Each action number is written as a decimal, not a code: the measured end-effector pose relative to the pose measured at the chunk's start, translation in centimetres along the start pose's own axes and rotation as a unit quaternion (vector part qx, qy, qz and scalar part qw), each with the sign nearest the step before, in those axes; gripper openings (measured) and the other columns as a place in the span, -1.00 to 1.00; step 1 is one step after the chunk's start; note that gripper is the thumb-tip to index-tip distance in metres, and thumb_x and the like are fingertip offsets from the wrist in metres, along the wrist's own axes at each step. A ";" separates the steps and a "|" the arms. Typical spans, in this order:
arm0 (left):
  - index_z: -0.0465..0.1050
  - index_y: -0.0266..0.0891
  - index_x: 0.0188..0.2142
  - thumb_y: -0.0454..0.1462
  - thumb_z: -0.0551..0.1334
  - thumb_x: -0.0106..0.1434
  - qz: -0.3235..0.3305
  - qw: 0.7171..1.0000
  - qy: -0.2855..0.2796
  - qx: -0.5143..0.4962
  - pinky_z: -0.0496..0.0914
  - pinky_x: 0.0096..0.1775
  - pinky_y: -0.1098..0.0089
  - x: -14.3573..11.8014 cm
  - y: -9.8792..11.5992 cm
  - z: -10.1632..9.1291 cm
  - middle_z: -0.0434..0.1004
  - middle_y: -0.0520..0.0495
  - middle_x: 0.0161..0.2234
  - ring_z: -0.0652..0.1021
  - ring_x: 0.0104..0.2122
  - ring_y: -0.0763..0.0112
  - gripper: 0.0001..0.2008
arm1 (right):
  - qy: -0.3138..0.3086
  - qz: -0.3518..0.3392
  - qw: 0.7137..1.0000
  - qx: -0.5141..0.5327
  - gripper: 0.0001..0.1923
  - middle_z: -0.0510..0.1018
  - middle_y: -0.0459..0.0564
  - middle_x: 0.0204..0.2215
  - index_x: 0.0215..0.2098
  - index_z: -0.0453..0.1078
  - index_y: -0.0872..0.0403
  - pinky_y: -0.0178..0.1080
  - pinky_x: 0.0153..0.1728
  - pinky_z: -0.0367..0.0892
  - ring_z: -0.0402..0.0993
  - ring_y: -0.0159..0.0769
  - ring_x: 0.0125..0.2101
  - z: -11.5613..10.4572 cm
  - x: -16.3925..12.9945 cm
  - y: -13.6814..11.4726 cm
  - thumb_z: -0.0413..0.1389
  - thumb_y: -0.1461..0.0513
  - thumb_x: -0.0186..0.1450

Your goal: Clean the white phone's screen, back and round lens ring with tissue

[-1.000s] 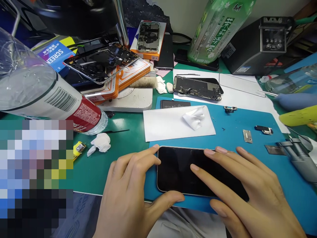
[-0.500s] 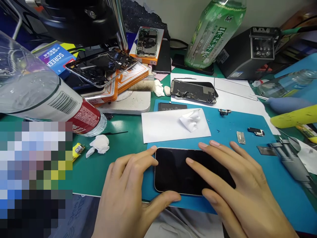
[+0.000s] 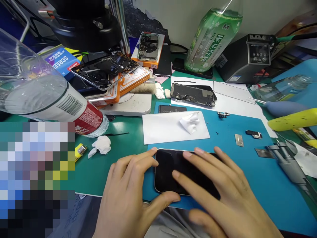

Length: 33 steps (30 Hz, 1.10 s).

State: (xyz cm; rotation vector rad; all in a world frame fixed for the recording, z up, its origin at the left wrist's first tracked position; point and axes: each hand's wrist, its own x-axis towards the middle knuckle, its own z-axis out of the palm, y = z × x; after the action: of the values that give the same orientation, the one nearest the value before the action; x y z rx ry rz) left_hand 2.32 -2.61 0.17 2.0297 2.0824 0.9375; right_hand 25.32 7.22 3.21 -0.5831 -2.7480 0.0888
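A smartphone (image 3: 166, 172) with a dark, blank screen lies face up, lengthwise across the blue mat (image 3: 257, 185) near the front edge. My left hand (image 3: 131, 188) grips its left end, fingertips at the left edge and upper corner and the thumb along the near edge. Over the right part of the screen, my right hand (image 3: 223, 188) spreads its fingers out, the index fingertip on or just above the glass. The right thumb is apart from the phone and blurred. Both palms and the phone's right end are hidden.
Behind the phone lie a white paper (image 3: 163, 129) with a crumpled tissue (image 3: 190, 121) and an opened phone part (image 3: 193, 95). A metal plate (image 3: 239, 140) and other small parts sit on the right. Bottles (image 3: 215, 39) and stacked boxes (image 3: 133, 79) stand at the back.
My right hand has slid left over the screen, and its thumb has come away from the phone's near edge. My left hand keeps its hold; the view has shifted slightly.
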 end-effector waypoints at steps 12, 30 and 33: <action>0.35 -0.13 0.13 0.08 0.36 0.39 0.000 1.000 -0.003 0.015 0.38 0.05 0.22 0.1 0.0 0.1 0.62 -0.06 0.18 0.48 0.11 0.20 -0.49 | -0.007 -0.012 1.000 -0.008 -0.46 0.25 0.16 0.44 0.37 0.37 0.05 0.11 0.56 -0.23 -0.03 -0.03 0.53 -0.1 0.2 0.1 0.03 -0.03 0.55; 0.31 -0.09 0.14 0.06 0.42 0.34 -0.021 1.000 -0.009 0.006 0.48 -0.01 0.13 -0.1 0.1 0.1 0.63 -0.08 0.20 0.55 0.09 0.12 -0.45 | 0.007 0.043 0.999 -0.017 -0.51 0.22 0.19 0.47 0.37 0.38 0.09 0.08 0.56 -0.23 -0.08 -0.06 0.55 -0.2 1.2 0.2 0.06 0.08 0.55; 0.31 -0.08 0.14 0.06 0.43 0.34 -0.025 1.000 -0.014 0.006 0.47 -0.03 0.14 -0.1 0.1 0.2 0.63 -0.06 0.19 0.56 0.06 0.14 -0.45 | -0.010 0.012 1.000 -0.016 -0.43 0.27 0.17 0.46 0.39 0.36 0.09 0.10 0.56 -0.22 -0.06 -0.03 0.55 -0.1 1.3 0.1 0.08 -0.02 0.54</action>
State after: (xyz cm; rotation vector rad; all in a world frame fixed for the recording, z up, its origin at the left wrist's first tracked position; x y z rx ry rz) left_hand 2.52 -2.69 0.06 1.9753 2.1184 0.8875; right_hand 24.30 7.83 3.70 -0.6285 -2.7659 0.0558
